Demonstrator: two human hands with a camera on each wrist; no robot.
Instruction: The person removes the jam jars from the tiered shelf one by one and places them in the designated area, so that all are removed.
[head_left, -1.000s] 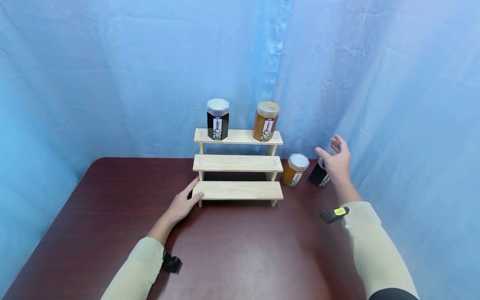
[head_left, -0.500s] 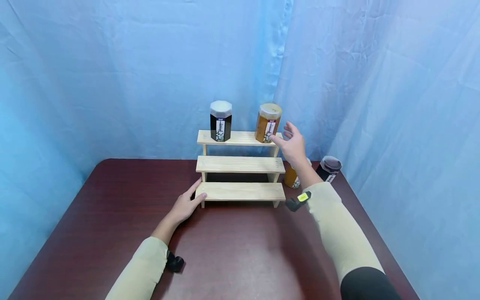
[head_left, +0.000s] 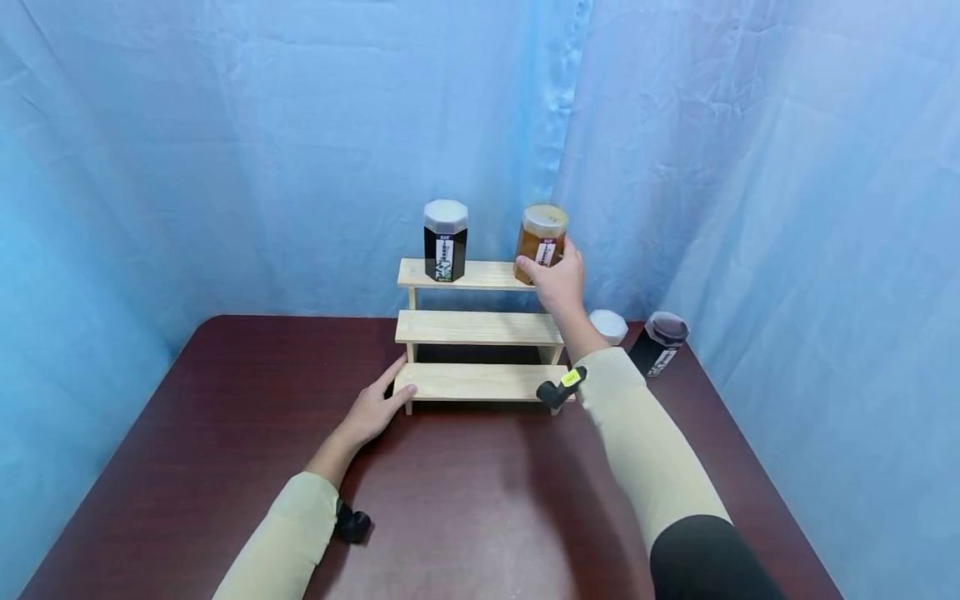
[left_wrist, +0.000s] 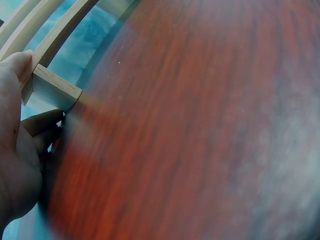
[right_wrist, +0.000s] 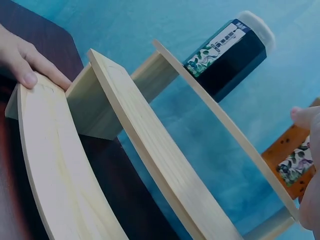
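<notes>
A pale wooden three-tier display stand (head_left: 480,382) stands on the table. My left hand (head_left: 367,414) holds the left end of its lowest tier, thumb on top and fingers by the side leg, as the left wrist view also shows of the stand's leg (left_wrist: 55,85). On the top tier, toward its right end, is an amber jar (head_left: 542,243) with a whitish lid and a label. My right hand (head_left: 562,279) grips this jar low down, thumb at its left front and fingers round its right side. A dark jar (head_left: 446,242) with a white lid stands on the top tier's left part.
Right of the stand, another white-lidded jar (head_left: 608,326) is mostly hidden behind my right forearm. Beside it, a dark jar (head_left: 660,343) with a clear-looking lid stands on the reddish-brown table (head_left: 225,433). Blue curtains (head_left: 300,150) hang behind and along the sides.
My right hand has moved left from the dark jar on the table up to the amber jar on the top tier and now grips it. The left hand keeps its hold on the stand.
</notes>
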